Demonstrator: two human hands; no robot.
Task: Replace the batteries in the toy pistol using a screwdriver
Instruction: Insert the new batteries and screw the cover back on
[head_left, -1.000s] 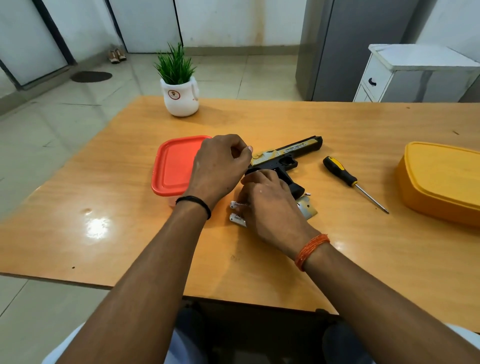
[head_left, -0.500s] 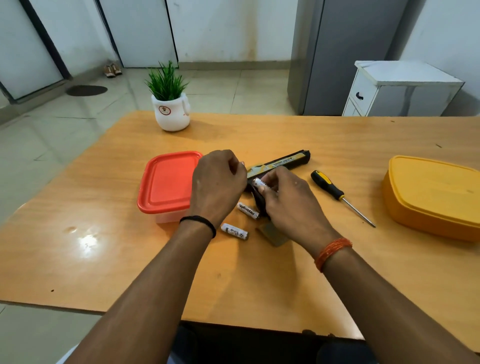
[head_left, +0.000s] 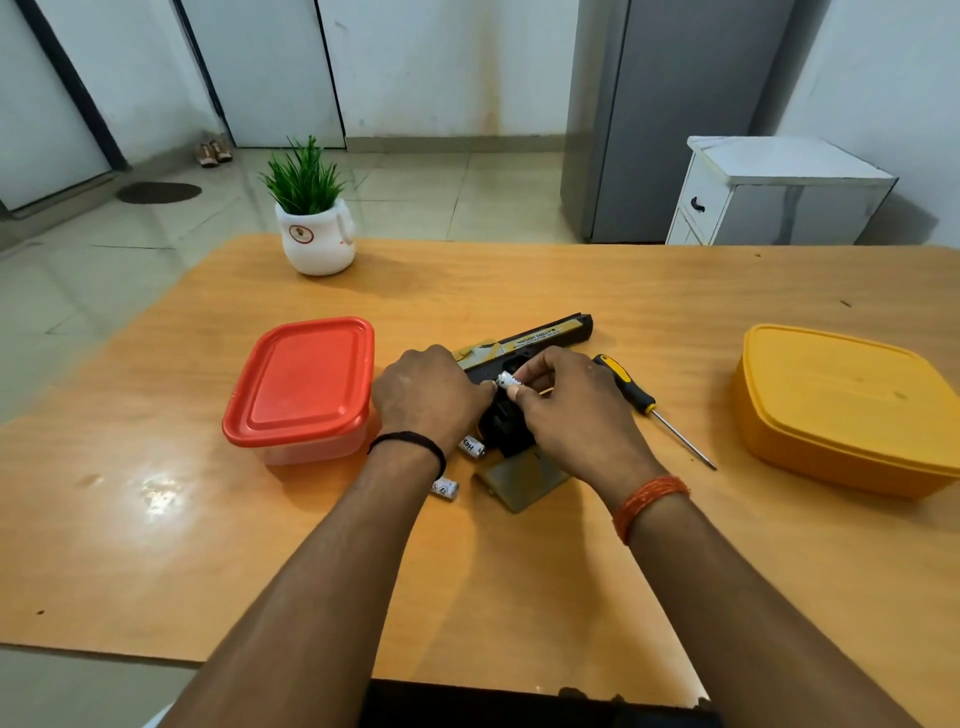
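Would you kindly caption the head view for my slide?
Right hand pinches a battery above the toy pistol steadied by the left hand.

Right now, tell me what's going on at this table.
A person is swapping batteries in a toy pistol lying on the table. The right hand pinches a battery over the open grip while the left hand steadies the pistol. Two more batteries lie beside it, with the removed cover in front. The screwdriver lies unused to the right.

Glossy wood-look table (head_left: 675, 291), smooth plastic red lid (head_left: 306, 379), matt yellow box (head_left: 841, 405), bare-metal screwdriver (head_left: 631, 387) shaft.
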